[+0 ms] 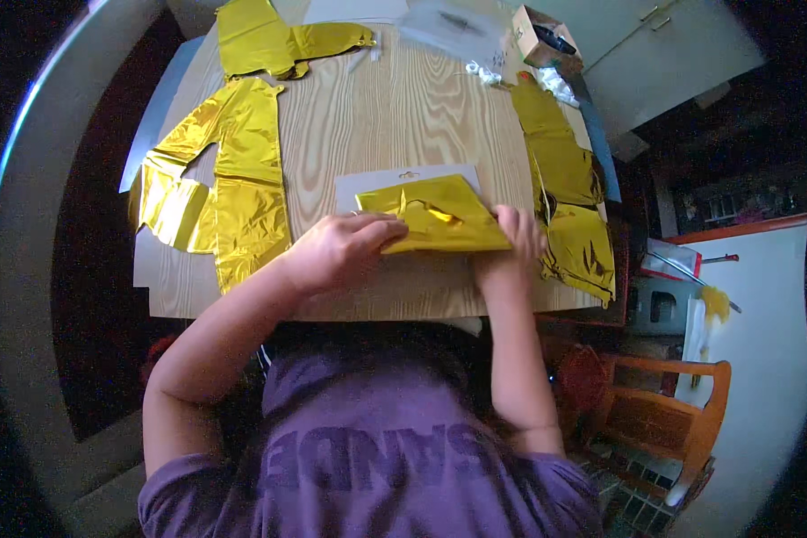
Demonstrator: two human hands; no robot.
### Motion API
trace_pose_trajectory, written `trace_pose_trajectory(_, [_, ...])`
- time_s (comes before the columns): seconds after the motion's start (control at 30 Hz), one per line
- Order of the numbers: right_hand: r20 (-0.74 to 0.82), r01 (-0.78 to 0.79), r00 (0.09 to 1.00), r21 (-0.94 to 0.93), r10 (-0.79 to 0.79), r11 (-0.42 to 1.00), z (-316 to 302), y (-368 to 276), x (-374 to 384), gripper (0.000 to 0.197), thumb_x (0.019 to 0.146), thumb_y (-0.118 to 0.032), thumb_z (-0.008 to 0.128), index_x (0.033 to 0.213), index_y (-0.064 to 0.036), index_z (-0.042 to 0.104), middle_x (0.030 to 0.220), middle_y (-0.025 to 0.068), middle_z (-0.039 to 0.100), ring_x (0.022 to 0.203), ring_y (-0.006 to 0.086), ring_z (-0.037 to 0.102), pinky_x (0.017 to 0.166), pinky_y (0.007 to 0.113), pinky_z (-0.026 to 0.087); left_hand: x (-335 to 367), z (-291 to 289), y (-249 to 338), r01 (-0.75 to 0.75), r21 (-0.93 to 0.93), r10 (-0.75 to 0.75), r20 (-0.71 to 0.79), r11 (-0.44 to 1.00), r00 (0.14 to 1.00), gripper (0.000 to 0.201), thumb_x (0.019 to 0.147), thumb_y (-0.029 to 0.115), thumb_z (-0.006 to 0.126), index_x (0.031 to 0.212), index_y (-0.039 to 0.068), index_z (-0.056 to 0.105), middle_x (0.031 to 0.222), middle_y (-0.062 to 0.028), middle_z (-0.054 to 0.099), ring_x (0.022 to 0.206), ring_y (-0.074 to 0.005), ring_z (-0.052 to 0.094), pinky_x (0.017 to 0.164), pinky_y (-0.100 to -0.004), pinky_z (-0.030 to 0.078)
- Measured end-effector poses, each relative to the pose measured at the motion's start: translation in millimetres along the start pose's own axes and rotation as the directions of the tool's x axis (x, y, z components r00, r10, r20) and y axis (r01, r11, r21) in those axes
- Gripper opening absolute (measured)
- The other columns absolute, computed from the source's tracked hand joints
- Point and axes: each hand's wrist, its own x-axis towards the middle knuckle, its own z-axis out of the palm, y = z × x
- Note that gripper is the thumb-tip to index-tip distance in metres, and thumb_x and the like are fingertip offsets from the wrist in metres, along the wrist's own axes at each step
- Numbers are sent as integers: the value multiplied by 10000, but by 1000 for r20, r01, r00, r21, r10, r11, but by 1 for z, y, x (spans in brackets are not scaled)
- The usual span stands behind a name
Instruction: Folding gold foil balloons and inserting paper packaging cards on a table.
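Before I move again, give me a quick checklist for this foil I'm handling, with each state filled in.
1. Left hand on the folded gold foil balloon: ok.
2. Right hand at the balloon's right end: ok.
3. Balloon lying smooth: not ok, its surface is creased.
4. White hang-hole card separate from the balloon: cannot tell, mostly hidden.
5. Open-topped box away from both hands: ok, at the far right.

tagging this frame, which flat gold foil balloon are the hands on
The folded gold foil balloon over the white card, with the left hand and right hand on it; the other balloons lie untouched.
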Motion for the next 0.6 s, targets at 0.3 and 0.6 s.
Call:
trace_pose_trajectory(0.3, [262, 193, 885, 546, -385, 815, -49, -2, 45, 400, 944, -200, 612, 1291, -4, 584, 1365, 187, 558, 1242, 350, 543, 1060, 407, 420, -6, 10, -12, -309, 334, 302, 75, 890, 951, 386, 851, 173, 637, 1184, -18, 600, 1173, -201, 656, 1113, -384, 645, 961, -475, 533])
trace_pose_trajectory(0.6, [416, 331, 790, 327, -449, 885, 12, -7, 39, 647, 993, -427, 495, 1459, 10, 391, 1542, 213, 355, 1441, 376, 296, 1191, 549, 167, -9, -3, -3, -173, 294, 113, 210, 940, 971, 581, 836, 301, 649, 1339, 32, 538, 1408, -207, 507, 1358, -376, 450, 1136, -524, 349])
